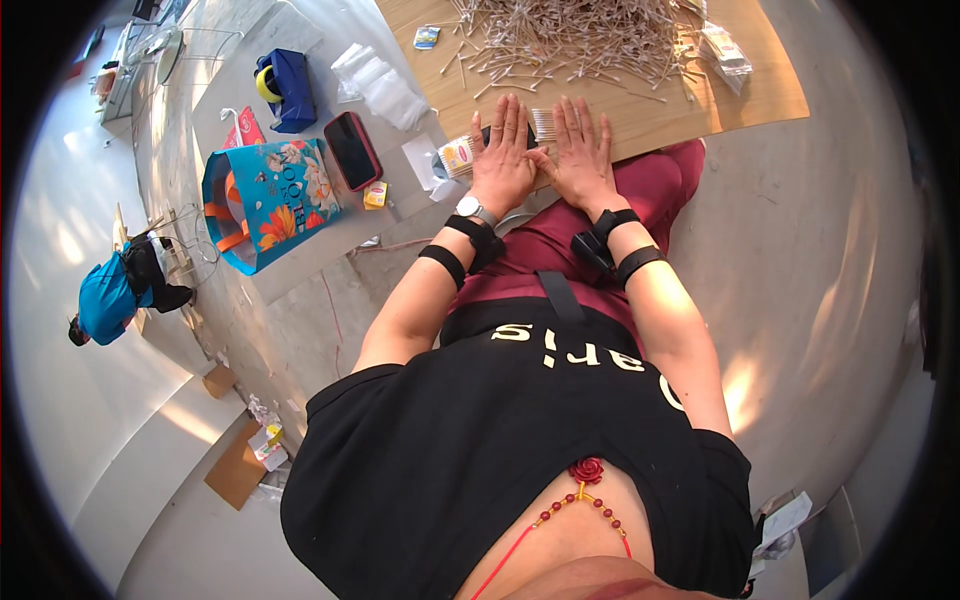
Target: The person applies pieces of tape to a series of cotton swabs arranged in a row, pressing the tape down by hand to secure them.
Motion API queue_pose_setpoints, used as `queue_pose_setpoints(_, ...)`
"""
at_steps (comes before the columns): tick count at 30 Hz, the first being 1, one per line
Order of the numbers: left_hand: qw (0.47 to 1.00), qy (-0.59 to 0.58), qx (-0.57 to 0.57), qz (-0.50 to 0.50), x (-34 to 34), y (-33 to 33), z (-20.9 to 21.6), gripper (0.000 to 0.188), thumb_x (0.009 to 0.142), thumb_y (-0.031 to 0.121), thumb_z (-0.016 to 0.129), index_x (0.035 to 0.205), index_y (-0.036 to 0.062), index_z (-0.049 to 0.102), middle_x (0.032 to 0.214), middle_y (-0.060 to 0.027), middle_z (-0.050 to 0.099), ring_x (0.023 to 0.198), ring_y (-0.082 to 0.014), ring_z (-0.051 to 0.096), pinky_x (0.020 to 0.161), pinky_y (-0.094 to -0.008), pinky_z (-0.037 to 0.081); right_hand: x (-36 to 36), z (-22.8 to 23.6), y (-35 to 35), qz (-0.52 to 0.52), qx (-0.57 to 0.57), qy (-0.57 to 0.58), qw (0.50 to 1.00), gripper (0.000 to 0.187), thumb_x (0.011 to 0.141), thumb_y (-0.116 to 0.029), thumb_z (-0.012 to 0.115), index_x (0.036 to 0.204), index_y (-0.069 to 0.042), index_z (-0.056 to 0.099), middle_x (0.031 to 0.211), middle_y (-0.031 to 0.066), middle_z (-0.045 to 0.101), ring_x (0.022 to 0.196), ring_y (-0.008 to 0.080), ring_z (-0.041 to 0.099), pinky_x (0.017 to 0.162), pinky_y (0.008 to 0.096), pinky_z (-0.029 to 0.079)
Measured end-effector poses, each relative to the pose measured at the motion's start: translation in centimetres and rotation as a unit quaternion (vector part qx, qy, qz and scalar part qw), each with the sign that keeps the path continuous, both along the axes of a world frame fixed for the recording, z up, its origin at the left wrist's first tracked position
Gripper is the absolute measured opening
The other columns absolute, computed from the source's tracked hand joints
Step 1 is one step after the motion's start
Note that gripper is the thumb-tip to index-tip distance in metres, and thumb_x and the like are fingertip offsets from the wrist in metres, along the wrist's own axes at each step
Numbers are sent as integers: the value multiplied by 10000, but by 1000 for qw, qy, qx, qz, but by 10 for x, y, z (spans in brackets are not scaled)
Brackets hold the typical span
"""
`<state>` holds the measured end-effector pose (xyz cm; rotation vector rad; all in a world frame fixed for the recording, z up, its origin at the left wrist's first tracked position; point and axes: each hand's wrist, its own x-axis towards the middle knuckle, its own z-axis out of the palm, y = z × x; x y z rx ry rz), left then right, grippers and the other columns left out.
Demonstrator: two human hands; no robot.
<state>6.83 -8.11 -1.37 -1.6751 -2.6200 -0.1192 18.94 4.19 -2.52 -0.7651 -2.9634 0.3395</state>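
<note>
Both hands lie palm down side by side at the near edge of the wooden tabletop, fingers stretched out and thumbs meeting. My left hand (505,160) covers part of a dark object whose kind I cannot make out. Just left of it sits a small packet of cotton swabs (456,156) with a printed label. My right hand (580,158) rests beside a short, even row of cotton swabs (544,124), which shows between the two hands. What lies under the palms is hidden. Beyond the fingertips spreads a big loose heap of cotton swabs (570,35).
Filled packets (725,55) lie at the table's right. Leftward are clear plastic bags (380,88), a blue tape dispenser (290,92), a phone (353,150), a small yellow packet (375,195) and a blue flowered bag (275,200). Another person (110,300) is at far left.
</note>
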Motion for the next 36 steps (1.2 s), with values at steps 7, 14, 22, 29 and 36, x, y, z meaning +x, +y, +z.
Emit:
queue_pose_setpoints(7,997,-64,29,36,13,11,-8,954,1020,629,452,1650,-55,235,1767,-220,101,1655,-330,-18,1282,-604,-81,0,2,1,0,-15,14,1000,1027,992,-810,317,1693,-69,202,1779,85,155,1654,267,15,1296,580,-63)
queue_pose_setpoints(14,997,-62,13,32,14,15,-7,959,1013,595,476,1663,-47,186,1770,-225,68,1653,-343,-38,1283,-604,-85,-1,2,0,-1,-5,18,1000,1024,994,-812,307,1690,-66,217,1776,100,166,1653,266,30,1296,577,-57)
queue_pose_setpoints(22,996,-80,10,27,16,15,-4,946,1004,531,492,1663,-61,160,1763,-253,53,1649,-373,-51,1283,-605,-86,-1,1,-1,-1,-7,31,999,1014,1000,-804,308,1686,-62,229,1771,107,183,1652,269,44,1296,583,-37)
queue_pose_setpoints(29,990,-130,30,46,11,14,-4,973,1004,592,484,1658,-64,186,1762,-252,70,1650,-368,-43,1281,-606,-80,-2,2,-1,-2,-7,17,1000,1017,1000,-807,296,1689,-63,219,1773,100,176,1653,263,32,1295,578,-62)
queue_pose_setpoints(36,996,-91,13,16,6,15,-3,962,1019,629,439,1667,-39,196,1776,-188,99,1657,-311,-30,1276,-604,-94,-1,2,-2,-4,-5,19,1000,1022,999,-810,289,1690,-61,211,1774,98,171,1654,259,25,1297,571,-65)
